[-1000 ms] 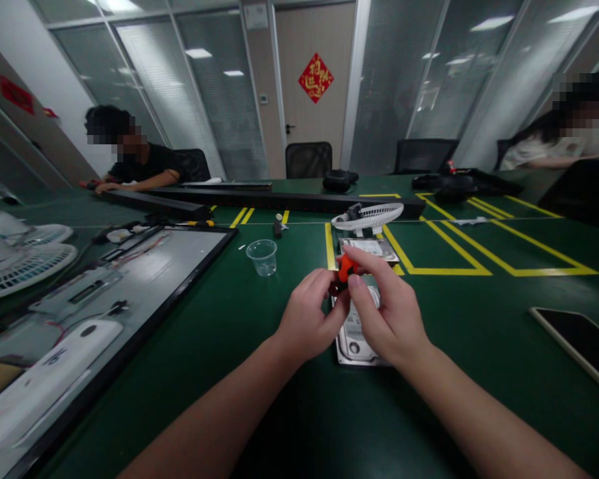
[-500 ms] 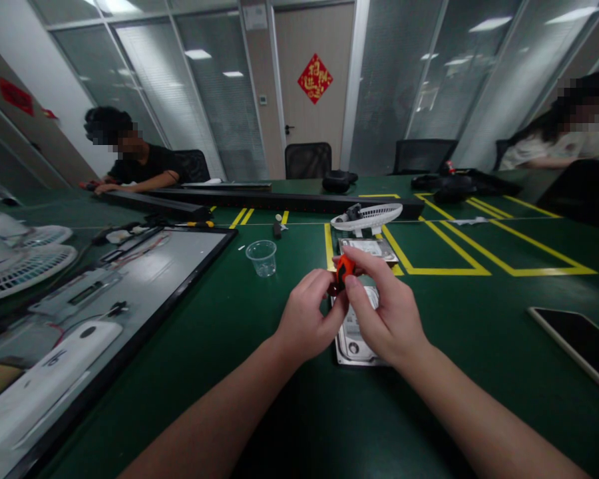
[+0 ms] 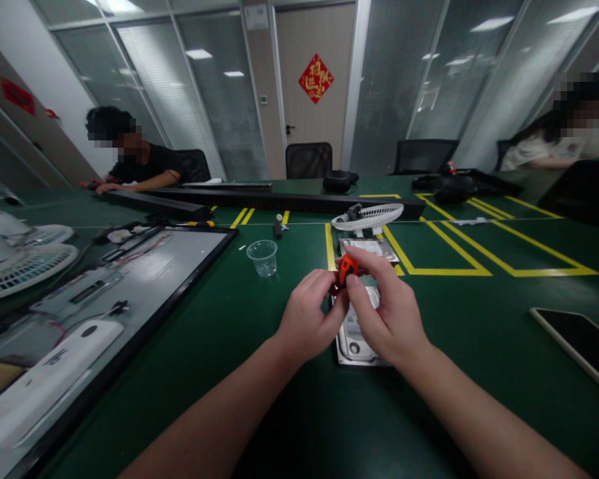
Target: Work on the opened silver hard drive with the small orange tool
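Observation:
In the middle of the view my two hands meet above a silver hard drive (image 3: 350,342), which they partly cover. My right hand (image 3: 387,313) is closed, thumb and fingers pinching an orange-and-black screwdriver (image 3: 348,269); only its handle shows. Pressed close against it, my left hand (image 3: 309,313) is closed on a small dark brown piece (image 3: 333,289) whose kind I cannot make out. The tool's tip is hidden. Just beyond the hands lies a second hard drive (image 3: 372,247).
Left of my hands stands a clear plastic cup (image 3: 262,258). An opened display panel (image 3: 180,266) fills the left side, carrying a white device (image 3: 54,372). A white fan grille (image 3: 374,216) lies behind the drives, a phone (image 3: 584,349) at right. Two people sit across the table.
The orange-and-black screwdriver has turned slightly between my right fingers, showing more of its black side. Both hands stay in nearly the same place.

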`<state>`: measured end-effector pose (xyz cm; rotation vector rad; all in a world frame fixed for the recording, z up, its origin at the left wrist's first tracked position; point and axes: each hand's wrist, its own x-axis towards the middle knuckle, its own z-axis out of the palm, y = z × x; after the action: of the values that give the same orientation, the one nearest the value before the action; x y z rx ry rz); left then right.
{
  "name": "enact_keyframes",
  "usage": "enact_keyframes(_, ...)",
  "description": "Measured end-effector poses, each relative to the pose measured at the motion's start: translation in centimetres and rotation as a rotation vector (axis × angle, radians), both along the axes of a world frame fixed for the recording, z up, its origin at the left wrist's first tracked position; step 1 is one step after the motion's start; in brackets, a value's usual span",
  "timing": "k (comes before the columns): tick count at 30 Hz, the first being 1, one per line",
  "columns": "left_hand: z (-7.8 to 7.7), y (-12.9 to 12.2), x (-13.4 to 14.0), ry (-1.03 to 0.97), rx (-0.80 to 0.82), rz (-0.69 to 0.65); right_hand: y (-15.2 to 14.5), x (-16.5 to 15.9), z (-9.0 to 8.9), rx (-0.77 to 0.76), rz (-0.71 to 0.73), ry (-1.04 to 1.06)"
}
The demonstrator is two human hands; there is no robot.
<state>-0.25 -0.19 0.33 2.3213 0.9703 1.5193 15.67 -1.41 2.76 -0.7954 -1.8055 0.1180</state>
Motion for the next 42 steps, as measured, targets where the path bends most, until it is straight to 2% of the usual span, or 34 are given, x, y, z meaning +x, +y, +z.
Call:
enact_keyframes(7, -0.23, 0.12, -0.10, -0.016, 0.009, 0.000, 0.12, -0.09, 0.07, 0.059, -0.051, 0.018)
enact_keyframes(14, -0.05, 0.04, -0.03, 0.017, 0.005, -0.016, -0.08, -0.08, 0.12, 0.007, 0.021, -0.003)
enact_keyframes(21, -0.19, 0.15, -0.01, -0.007, 0.014, 0.005, 0.13, -0.11, 0.12, 0.045, -0.065, 0.006)
enact_keyframes(29, 0.02, -0.03, 0.10, 0.024, 0.008, -0.018, -0.20, -0.15, 0.05, -0.010, -0.001, -0.023)
enact_keyframes(36, -0.12, 0.04, -0.06, -0.015, -0.001, -0.017, 0.10, -0.10, 0.13, 0.046, -0.067, -0.003)
enact_keyframes(42, 0.03, 0.01, -0.04, 0.016, -0.018, -0.032, -0.18, -0.06, 0.12, -0.017, 0.022, -0.013)
